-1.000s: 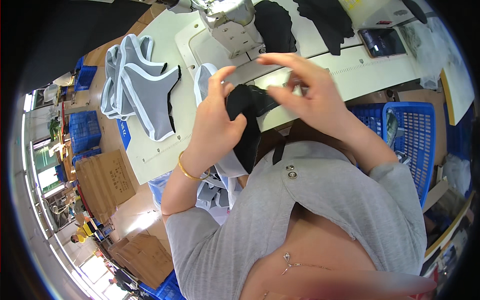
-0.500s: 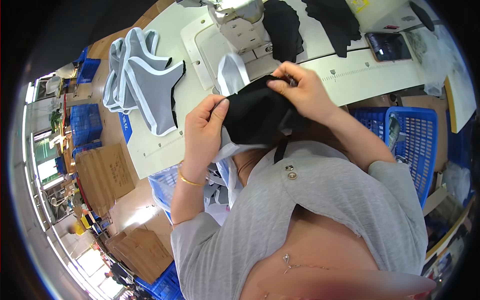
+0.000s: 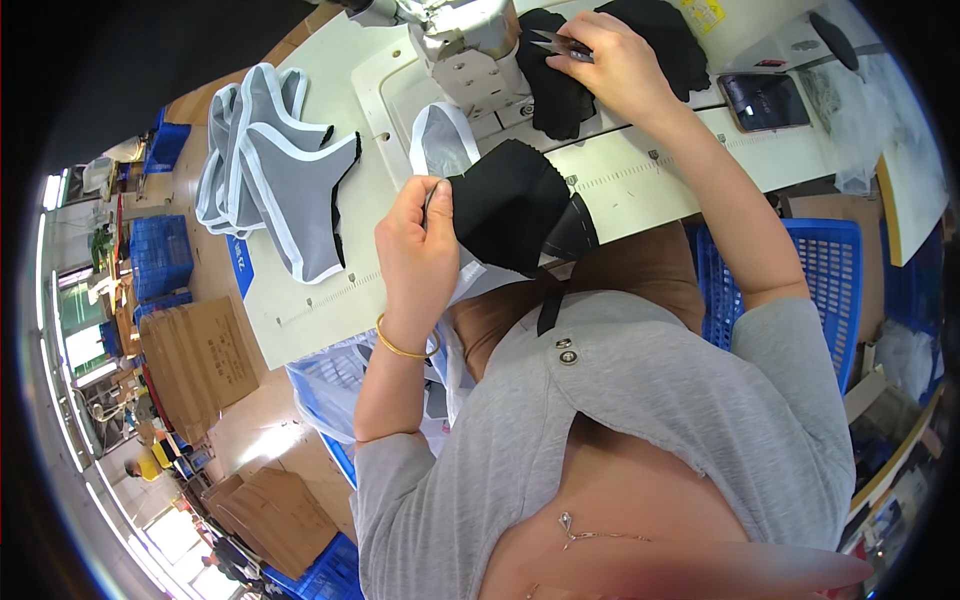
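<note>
Black cloth (image 3: 508,205) is resting in the pinching grip of the left hand (image 3: 420,240) while the right hand (image 3: 622,68) is grasping snips (image 3: 566,44).

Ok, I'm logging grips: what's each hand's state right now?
Left hand: closed, holding a black fabric panel.
Right hand: closed, holding small thread snips.

- Two grips: the left grip (image 3: 418,235) and the right grip (image 3: 622,75).
- One pair of thread snips (image 3: 572,48), in the right grip.
- One black-panelled garment piece (image 3: 510,205), in the left grip.
- Two black fabric stacks, left (image 3: 556,112) and right (image 3: 682,45) of the right grip.
- At least three grey, white-trimmed garment pieces (image 3: 290,190), overlapping, left of the left grip.
- One sewing machine (image 3: 465,55), left of the right grip.
- One smartphone (image 3: 765,102), right of it.
</note>
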### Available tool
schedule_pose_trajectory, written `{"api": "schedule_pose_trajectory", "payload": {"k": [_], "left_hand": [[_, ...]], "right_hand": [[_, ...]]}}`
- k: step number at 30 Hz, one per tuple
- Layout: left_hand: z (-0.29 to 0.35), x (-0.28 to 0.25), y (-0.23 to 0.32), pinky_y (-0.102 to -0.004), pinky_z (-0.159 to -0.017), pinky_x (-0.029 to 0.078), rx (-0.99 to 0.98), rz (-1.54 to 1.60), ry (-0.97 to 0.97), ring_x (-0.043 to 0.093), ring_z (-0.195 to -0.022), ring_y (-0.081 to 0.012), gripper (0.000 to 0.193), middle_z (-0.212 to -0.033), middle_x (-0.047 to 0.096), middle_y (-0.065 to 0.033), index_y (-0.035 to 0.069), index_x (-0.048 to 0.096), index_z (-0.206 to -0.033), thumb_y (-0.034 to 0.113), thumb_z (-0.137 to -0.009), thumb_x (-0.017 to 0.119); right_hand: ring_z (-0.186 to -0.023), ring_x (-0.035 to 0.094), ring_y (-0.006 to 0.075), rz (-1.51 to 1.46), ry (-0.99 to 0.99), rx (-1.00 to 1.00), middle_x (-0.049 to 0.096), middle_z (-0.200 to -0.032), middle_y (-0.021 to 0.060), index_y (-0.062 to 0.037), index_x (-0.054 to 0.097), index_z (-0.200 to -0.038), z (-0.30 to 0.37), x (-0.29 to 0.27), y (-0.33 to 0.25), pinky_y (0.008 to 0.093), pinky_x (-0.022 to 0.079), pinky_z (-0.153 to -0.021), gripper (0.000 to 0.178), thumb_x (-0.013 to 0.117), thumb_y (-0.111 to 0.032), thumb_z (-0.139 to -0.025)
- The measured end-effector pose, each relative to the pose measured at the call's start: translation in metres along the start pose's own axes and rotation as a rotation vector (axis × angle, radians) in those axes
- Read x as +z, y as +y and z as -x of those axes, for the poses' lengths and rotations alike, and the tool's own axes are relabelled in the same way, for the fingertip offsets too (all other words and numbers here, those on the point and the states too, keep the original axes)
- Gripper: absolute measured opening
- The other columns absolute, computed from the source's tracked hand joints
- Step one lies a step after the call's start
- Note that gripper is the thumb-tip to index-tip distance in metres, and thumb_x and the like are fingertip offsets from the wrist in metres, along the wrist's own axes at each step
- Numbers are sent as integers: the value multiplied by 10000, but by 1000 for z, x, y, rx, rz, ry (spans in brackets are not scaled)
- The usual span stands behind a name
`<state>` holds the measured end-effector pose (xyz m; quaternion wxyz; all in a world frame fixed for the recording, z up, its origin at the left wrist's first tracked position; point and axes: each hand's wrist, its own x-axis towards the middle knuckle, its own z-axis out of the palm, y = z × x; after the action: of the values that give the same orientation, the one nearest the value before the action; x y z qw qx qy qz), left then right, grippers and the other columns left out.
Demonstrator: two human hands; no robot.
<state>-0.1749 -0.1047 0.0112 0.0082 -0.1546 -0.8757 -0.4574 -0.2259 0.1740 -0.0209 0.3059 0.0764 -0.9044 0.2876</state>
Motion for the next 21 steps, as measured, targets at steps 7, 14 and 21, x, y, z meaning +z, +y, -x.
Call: {"api": "schedule_pose_trajectory", "payload": {"k": [7,14,21], "left_hand": [[0,-3,0,-274,-533,344,-34,69,-24,392,-574,-85,181,-608,473,-18,7,605,-875,156,-975,580],[1,-3,-2,-276,-544,356,-36,112,2,398,-580,-88,190,-617,489,-21,2,604,-879,167,-971,586],[3,-8,-6,-200,-662,395,-107,147,-44,467,-722,-38,203,-761,572,40,-24,621,-925,163,-994,583]], "right_hand": [[-795,623,318,-124,-2,-24,596,-818,127,-23,620,-849,-3,-3,-5,392,515,-688,212,778,-52,-711],[-775,630,281,-49,46,-196,608,-839,121,-13,627,-887,-6,-2,-5,352,513,-673,203,759,-16,-733],[-740,628,228,-189,6,93,627,-878,109,-15,665,-987,-7,-15,-19,309,504,-682,233,762,-50,-778]]}}
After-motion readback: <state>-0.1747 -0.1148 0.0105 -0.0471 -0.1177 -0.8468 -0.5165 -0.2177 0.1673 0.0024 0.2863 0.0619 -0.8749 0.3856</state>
